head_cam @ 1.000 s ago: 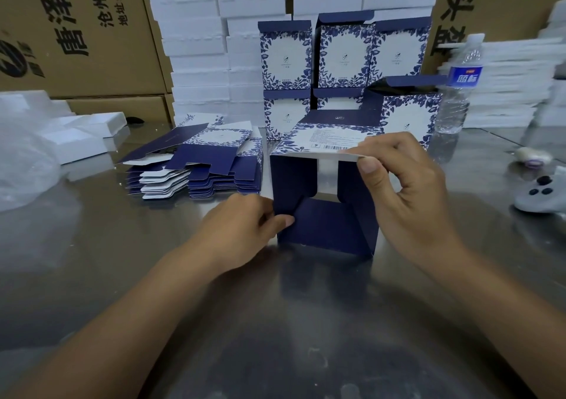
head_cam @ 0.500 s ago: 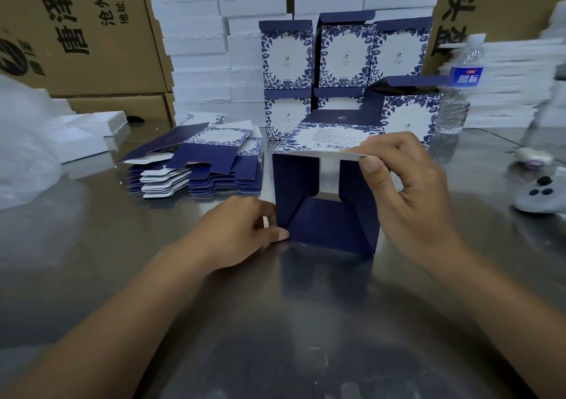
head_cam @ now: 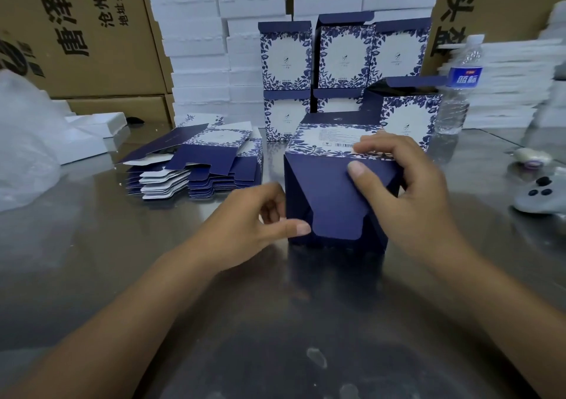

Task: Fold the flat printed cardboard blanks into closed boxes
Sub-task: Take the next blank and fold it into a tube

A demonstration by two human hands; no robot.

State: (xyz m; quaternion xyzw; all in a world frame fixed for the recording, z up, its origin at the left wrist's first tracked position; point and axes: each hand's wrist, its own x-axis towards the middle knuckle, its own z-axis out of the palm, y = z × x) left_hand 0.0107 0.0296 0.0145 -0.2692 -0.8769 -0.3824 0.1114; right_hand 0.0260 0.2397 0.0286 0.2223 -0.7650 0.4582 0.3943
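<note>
Whereas the near end of the box (head_cam: 333, 150) gaped open 0.5 s ago w/ only the small flaps turned in, the big navy closing flap (head_cam: 333, 202) now hangs down over that opening & covers nearly all of it. Box lies on its side on the steel table (head_cam: 275, 322), centre, just in front of the person, barcode panel up. Right hand (head_cam: 419, 202) grips the box's top right: fingers curled over the upper edge, thumb (head_cam: 356, 172) flat on the flap, pressing it in. Left hand (head_cam: 245, 227) has moved out of the opening to the lower left corner: fingers curled vs the left wall, thumb (head_cam: 297, 228) tip touching the flap's bottom left edge, so it pinches that corner. Meaning: this end is almost shut, but the flap's tongue shows outside at the bottom, not tucked; prob. the tuck comes next. Far end hidden, can't tell if closed.

Edges/room: flap's free edge sits just above the table, little gap below for tucking, may need a tilt. Stack of flat blanks (head_cam: 196, 175) near on the left, apart from the hand. Finished boxes (head_cam: 343, 55) just behind. Water bottle (head_cam: 456, 92) & grey controller (head_cam: 542, 196) well apart, right. Most room to pull back or rotate is toward the person
</note>
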